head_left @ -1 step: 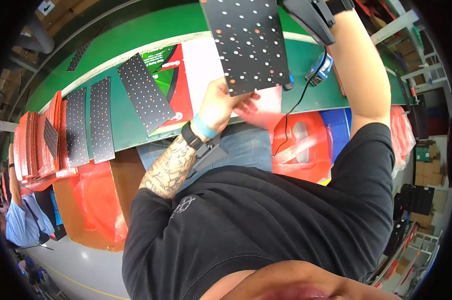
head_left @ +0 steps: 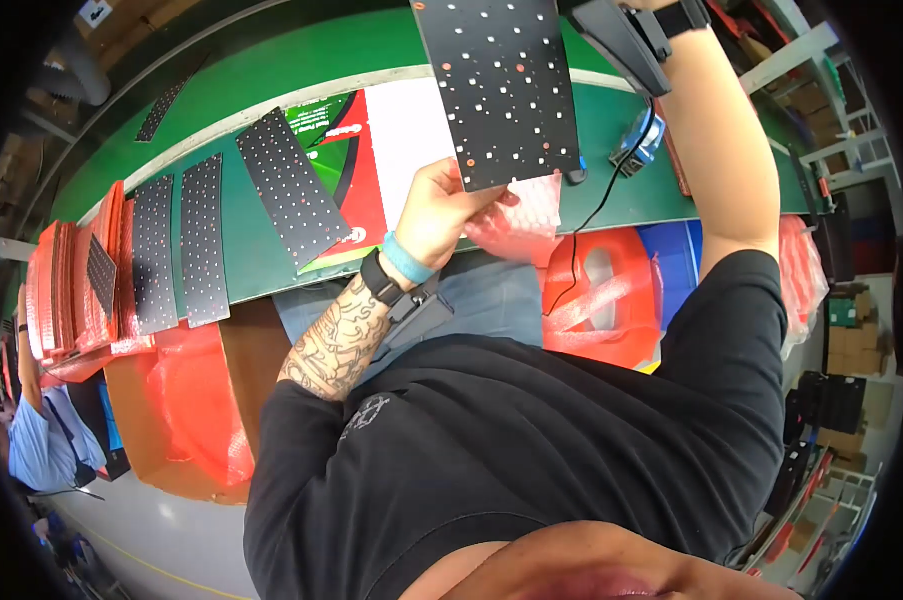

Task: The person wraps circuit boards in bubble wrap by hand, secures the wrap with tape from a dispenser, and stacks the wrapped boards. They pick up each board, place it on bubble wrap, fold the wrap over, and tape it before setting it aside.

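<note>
My left hand (head_left: 434,215) grips the near edge of a black circuit board (head_left: 506,90) dotted with small white squares and a few reddish spots. The board stands raised over the bench, its far end cut off by the upper edge. Pinkish-red bubble wrap (head_left: 521,218) hangs beside my left fingers; whether they also pinch it I cannot tell. My right forearm reaches far forward on the right. Only a sliver of my right hand (head_left: 651,4) shows at the upper edge, its fingers out of sight. A dark device (head_left: 621,45) sits by that wrist.
Several similar boards (head_left: 289,185) lie on the green bench (head_left: 236,270), left of a printed red-green-white sheet (head_left: 371,190). Red bubble-wrap pouches (head_left: 66,290) stand at far left, above a cardboard box (head_left: 131,420). A blue boxy device (head_left: 639,140) and cable lie right. A co-worker (head_left: 56,440) is at left.
The raised board has shifted slightly to the right. The bubble wrap by my left hand has moved and shows more clearly; my right wrist has edged upward in the picture.
</note>
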Motion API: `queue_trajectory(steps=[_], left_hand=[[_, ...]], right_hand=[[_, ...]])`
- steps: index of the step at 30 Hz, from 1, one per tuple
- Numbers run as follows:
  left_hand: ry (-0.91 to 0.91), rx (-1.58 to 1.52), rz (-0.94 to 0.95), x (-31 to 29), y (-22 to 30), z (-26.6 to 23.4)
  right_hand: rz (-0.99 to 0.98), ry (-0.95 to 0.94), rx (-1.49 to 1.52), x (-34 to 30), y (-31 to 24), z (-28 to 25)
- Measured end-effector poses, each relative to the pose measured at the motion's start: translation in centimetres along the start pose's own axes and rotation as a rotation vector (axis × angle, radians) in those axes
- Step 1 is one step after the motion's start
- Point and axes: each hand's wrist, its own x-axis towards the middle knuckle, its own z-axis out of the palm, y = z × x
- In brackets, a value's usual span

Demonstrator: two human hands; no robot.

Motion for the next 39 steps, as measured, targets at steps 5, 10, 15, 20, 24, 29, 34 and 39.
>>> queue_trajectory(steps=[5,10,15,20,24,29,34,39], left_hand=[[-0.035,-0.013,-0.046,-1.2,0.7,0.3],[0.047,-0.092,0.033,-1.9,0.0,-0.4],[0.03,-0.136,0.076,-1.9,0.2,-0.3],[0.063,-0.143,0.098,-1.8,0.2,-1.4],[0.099,-0.272,-0.204,-0.1,1.4,-2.7],[0.117,-0.596,-0.314,2.6,2.1,-5.4],[-0.136,-0.59,-0.21,2.8,2.0,-5.5],[-0.273,-0.744,-0.221,0.0,2.2,-3.6]], right_hand=[[-0.073,0.076,0.026,-0.5,1.9,0.1],[-0.077,-0.027,0.048,0.0,3.4,1.0],[-0.017,0.041,-0.019,0.2,3.2,0.5],[-0.142,0.022,0.048,0.1,4.2,0.7],[-0.255,0.075,-0.005,-2.3,3.9,1.7],[-0.618,0.023,-0.022,-6.0,5.8,1.2],[-0.8,0.008,-0.148,-11.4,6.9,2.5],[-1.094,-0.283,-0.648,-10.6,8.8,1.9]])
